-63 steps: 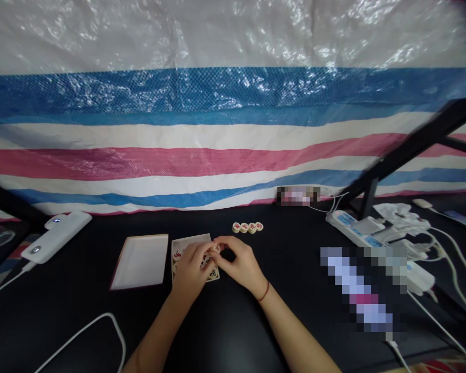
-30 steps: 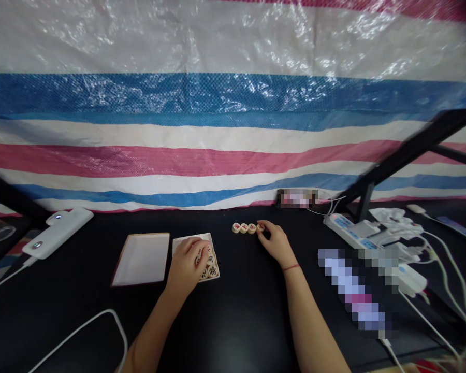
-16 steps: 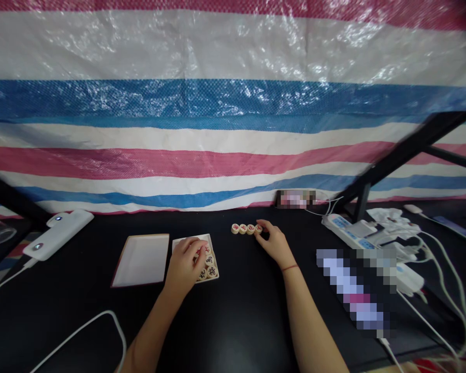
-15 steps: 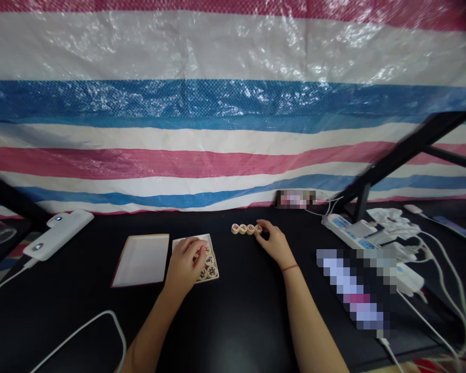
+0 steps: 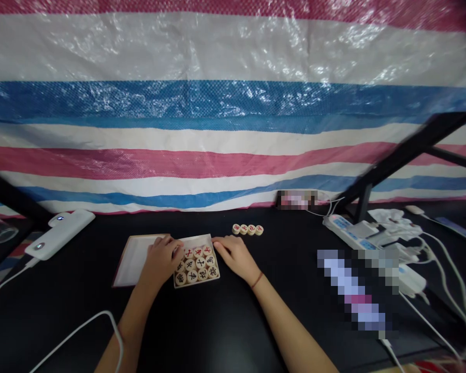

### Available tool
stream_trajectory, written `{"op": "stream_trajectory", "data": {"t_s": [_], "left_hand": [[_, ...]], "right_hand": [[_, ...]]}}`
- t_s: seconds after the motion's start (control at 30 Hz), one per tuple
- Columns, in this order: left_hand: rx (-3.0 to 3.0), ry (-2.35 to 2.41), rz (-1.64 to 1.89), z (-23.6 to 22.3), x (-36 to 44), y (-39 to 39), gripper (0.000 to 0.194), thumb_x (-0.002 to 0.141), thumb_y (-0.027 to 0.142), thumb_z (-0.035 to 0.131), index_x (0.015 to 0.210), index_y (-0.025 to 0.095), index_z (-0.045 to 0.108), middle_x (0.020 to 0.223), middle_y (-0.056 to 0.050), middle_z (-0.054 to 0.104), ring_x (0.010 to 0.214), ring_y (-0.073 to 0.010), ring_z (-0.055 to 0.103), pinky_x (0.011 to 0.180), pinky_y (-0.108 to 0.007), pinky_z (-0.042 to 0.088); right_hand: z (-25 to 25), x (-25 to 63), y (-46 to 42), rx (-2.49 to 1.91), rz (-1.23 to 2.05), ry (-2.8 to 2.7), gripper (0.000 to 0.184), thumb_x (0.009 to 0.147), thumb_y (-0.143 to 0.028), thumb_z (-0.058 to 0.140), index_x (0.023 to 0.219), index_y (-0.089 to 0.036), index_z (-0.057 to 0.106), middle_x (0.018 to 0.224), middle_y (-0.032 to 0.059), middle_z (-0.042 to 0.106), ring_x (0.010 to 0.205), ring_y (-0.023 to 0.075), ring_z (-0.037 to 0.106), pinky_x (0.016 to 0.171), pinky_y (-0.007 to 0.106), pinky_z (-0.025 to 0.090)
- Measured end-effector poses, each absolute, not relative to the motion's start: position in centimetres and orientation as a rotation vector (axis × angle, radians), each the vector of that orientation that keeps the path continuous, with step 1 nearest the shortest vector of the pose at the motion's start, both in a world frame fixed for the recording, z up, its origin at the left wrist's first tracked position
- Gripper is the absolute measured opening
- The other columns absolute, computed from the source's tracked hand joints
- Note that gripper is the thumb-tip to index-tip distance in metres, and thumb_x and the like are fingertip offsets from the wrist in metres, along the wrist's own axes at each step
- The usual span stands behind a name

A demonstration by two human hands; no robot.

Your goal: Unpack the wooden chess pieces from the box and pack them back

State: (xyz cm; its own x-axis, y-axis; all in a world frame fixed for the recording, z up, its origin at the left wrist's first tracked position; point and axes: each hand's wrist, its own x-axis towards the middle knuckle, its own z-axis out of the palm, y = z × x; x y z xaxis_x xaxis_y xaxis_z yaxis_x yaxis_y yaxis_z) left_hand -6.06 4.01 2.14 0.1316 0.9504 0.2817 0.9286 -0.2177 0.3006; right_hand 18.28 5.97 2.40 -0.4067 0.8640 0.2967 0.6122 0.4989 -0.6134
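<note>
A shallow white box (image 5: pixel 197 283) holds rows of round Chinese chess pieces (image 5: pixel 192 275) with black and red characters; a strip along its far side shows bare bottom. My left hand (image 5: pixel 162 258) is at the box's left side, fingers bent over that edge, partly covering the nearest pieces and the lid. At the far right corner, my right hand (image 5: pixel 235 255) has its fingertips against the box's side. Between them the hands hold the box, which rests on the table. Beyond my right hand, several red-marked chess pieces (image 5: pixel 247 229) stand in a short row.
The box lid (image 5: pixel 134 259) lies inside up at the left. A white device (image 5: pixel 60 235) with a cable sits far left. On the right are a power strip (image 5: pixel 349 233) with plugs and cables, and a blurred-out screen (image 5: pixel 353 290). A striped sheet (image 5: pixel 217 166) hangs behind.
My right hand has left the last piece of the row and moved left to the box's right side. My left hand has shifted left off the pieces to the box's left edge.
</note>
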Motion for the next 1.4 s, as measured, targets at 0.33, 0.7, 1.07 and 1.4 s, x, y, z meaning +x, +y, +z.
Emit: {"op": "stream_trajectory", "data": {"t_s": [0.33, 0.7, 1.07, 1.4], "left_hand": [[2.309, 1.839, 0.682, 2.0, -6.3, 3.1, 0.02, 0.084, 0.026, 0.052, 0.079, 0.023, 0.071, 0.096, -0.007, 0.061, 0.094, -0.0244, 0.055, 0.088, -0.041, 0.045], [2.275, 1.766, 0.614, 1.9, -6.4, 2.9, 0.027, 0.086, 0.025, 0.047, 0.095, 0.028, 0.073, 0.104, -0.004, 0.073, 0.092, -0.0261, 0.057, 0.081, -0.042, 0.043], [2.227, 1.713, 0.461, 2.9, -5.9, 2.7, 0.039, 0.087, 0.023, 0.043, 0.119, 0.025, 0.066, 0.117, -0.006, 0.069, 0.104, -0.0272, 0.056, 0.093, -0.046, 0.039], [2.273, 1.939, 0.429, 3.4, -4.9, 2.3, 0.022, 0.082, 0.023, 0.051, 0.093, 0.023, 0.07, 0.115, -0.007, 0.06, 0.106, -0.0279, 0.049, 0.088, -0.043, 0.039]], "right_hand": [[1.1, 16.1, 5.2, -1.318, 0.501, -2.16, 0.03, 0.099, -0.037, 0.041, 0.105, -0.02, 0.065, 0.082, 0.0045, 0.07, 0.079, 0.0193, 0.061, 0.077, 0.032, 0.042], [1.0, 16.1, 5.0, -1.331, 0.541, -2.107, 0.025, 0.096, -0.034, 0.047, 0.104, -0.02, 0.067, 0.076, 0.0031, 0.068, 0.076, 0.0197, 0.06, 0.076, 0.032, 0.042], [0.8, 16.1, 5.1, -1.412, 0.548, -2.056, 0.024, 0.095, -0.031, 0.047, 0.097, -0.02, 0.068, 0.072, 0.0012, 0.067, 0.073, 0.0172, 0.059, 0.074, 0.029, 0.036], [0.9, 16.4, 5.1, -1.418, 0.585, -2.064, 0.024, 0.095, -0.031, 0.046, 0.099, -0.02, 0.068, 0.072, 0.0012, 0.067, 0.076, 0.0177, 0.06, 0.075, 0.029, 0.036]]}}
